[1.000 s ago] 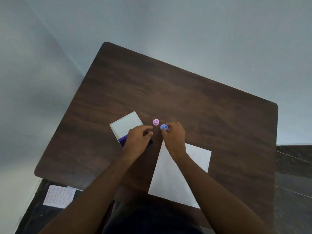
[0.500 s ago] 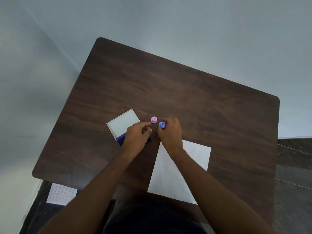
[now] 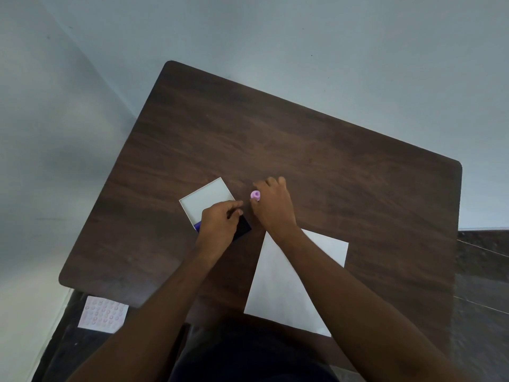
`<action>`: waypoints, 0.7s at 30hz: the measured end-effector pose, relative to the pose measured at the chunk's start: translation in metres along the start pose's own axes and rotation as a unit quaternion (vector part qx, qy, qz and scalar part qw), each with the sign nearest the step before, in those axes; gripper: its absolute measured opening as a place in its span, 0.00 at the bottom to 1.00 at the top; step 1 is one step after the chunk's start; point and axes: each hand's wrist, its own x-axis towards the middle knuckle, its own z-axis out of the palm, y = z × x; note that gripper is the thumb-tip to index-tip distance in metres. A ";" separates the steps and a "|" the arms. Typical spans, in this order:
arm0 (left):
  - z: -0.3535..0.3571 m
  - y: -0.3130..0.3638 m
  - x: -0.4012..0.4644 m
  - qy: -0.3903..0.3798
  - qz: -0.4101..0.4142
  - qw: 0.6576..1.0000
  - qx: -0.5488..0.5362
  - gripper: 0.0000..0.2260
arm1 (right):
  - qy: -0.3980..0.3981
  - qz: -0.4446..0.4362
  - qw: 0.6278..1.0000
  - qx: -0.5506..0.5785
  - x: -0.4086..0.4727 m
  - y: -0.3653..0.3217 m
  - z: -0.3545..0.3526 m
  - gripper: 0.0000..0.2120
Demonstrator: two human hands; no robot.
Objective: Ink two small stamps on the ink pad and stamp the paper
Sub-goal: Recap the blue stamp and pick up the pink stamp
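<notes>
Nearest the person, a sheet of white paper [image 3: 292, 293] lies flat on the dark wood-grain table [image 3: 358, 194], partly crossed by the right forearm. No stamp marks are visible on the exposed part of the sheet.

Beyond the sheet and to its left, the left hand [image 3: 219, 226] rests over the ink pad [image 3: 243, 227], whose dark surface shows at the hand's right edge with a strip of blue at its left. The fingers are curled together. Whether they pinch a stamp cannot be told; nothing shows between them. The pad's open white lid [image 3: 206, 202] lies just beyond the hand.

To the right, the right hand [image 3: 272, 208] reaches past the top edge of the paper. Its thumb and fingers close around the pink stamp [image 3: 255, 195], which stands upright on the table just beside the ink pad.

The step in hand appears to be picking up a stamp, before inking. The second stamp is not visible.

The next move likely calls for lifting the pink stamp clear, carrying it left over the exposed pad, and pressing it face-down squarely. The left hand may need to shift to uncover more of the pad surface.
</notes>
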 end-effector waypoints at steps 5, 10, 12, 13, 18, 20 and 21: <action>-0.002 0.000 -0.001 0.009 0.007 1.000 -0.022 0.11 | 0.001 -0.014 1.000 0.022 -0.001 -0.005 -0.006 0.12; -0.006 0.001 -0.009 0.075 0.041 0.994 -0.073 0.09 | -0.002 0.136 0.948 0.288 -0.014 -0.009 -0.018 0.09; -0.009 0.001 -0.011 0.080 0.045 0.992 -0.088 0.10 | -0.027 0.194 0.908 0.370 -0.024 -0.011 -0.024 0.12; -0.010 0.001 -0.011 0.072 0.043 0.991 -0.101 0.12 | -0.038 0.207 0.894 0.396 -0.027 -0.011 -0.027 0.12; -0.017 0.002 -0.020 0.029 0.073 0.992 -0.102 0.18 | -0.086 0.195 0.848 0.486 -0.044 -0.010 -0.042 0.13; -0.019 0.003 -0.023 0.025 0.079 0.992 -0.095 0.21 | -0.103 0.196 0.843 0.491 -0.049 -0.009 -0.044 0.13; -0.019 0.003 -0.024 0.025 0.080 0.992 -0.099 0.21 | -0.109 0.194 0.842 0.492 -0.050 -0.009 -0.045 0.12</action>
